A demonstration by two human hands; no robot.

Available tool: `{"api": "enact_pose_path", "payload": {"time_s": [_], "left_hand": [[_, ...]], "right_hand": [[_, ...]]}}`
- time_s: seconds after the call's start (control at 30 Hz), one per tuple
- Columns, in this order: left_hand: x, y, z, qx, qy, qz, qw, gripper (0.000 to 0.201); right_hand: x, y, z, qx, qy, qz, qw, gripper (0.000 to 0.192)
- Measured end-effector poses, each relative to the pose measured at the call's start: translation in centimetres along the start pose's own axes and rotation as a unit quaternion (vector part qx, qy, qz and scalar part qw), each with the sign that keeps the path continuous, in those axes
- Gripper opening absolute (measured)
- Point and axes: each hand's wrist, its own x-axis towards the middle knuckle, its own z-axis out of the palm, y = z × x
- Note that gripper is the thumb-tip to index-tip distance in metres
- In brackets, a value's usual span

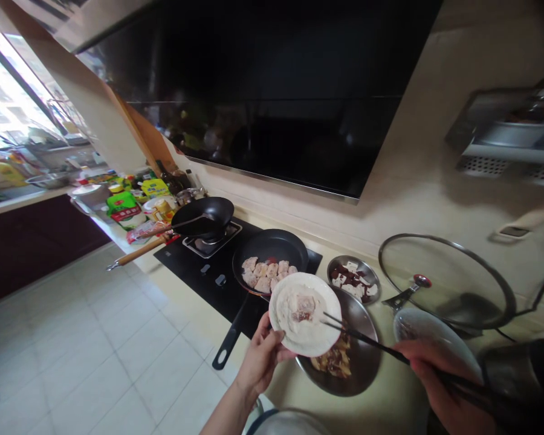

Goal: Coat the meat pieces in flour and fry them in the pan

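Observation:
My left hand (265, 356) grips a white bowl (330, 293) by its rim, thumb on the near edge. White powder coats the bowl's inside, and a piece of meat (303, 305) lies in it, partly covered. My right hand (444, 380) is closed around dark chopsticks (372, 339), whose tips reach over the bowl just right of the meat. Behind the bowl, a black frying pan (276, 244) on the stove holds several powder-coated meat pieces (263, 275). Below the bowl, a steel basin (365, 362) contains brownish marinated pieces (335, 359), partly hidden by the bowl.
A small metal dish (333, 266) with dark and white pieces stands right of the pan. A glass lid (476, 266) leans near the wall. A wok (204, 214) sits on the left burner, its wooden handle (140, 251) jutting past the counter. The range hood (272, 121) hangs above.

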Motion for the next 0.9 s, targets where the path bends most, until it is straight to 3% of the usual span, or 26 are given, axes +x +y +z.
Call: {"api": "enact_pose_path", "payload": {"time_s": [0.07, 0.23, 0.3, 0.63, 0.8, 0.9], "left_hand": [[0.0, -0.2, -0.1, -0.002, 0.003, -0.003, 1.0, 0.059], [-0.1, -0.6, 0.0, -0.013, 0.021, -0.019, 1.0, 0.06], [-0.2, -0.7, 0.0, -0.009, 0.019, -0.023, 1.0, 0.06], [-0.3, -0.5, -0.5, -0.001, 0.005, -0.019, 1.0, 0.058], [-0.4, -0.6, -0.7, 0.001, -0.004, -0.026, 1.0, 0.061], [-0.5, -0.6, -0.7, 0.001, -0.007, -0.027, 1.0, 0.062]], "right_hand": [[0.2, -0.7, 0.0, -0.002, -0.041, -0.011, 0.999, 0.012], [-0.4, -2.4, 2.3, 0.071, 0.025, 0.064, 0.995, 0.013], [-0.4, -2.6, 2.8, 0.077, 0.023, 0.065, 0.995, 0.013], [0.5, -0.6, 1.0, 0.047, -0.086, -0.009, 0.995, 0.007], [0.8, -0.3, 2.2, 0.053, 0.028, 0.034, 0.998, 0.014], [0.0, 0.8, 3.4, 0.097, 0.043, 0.151, 0.983, 0.022]]}}
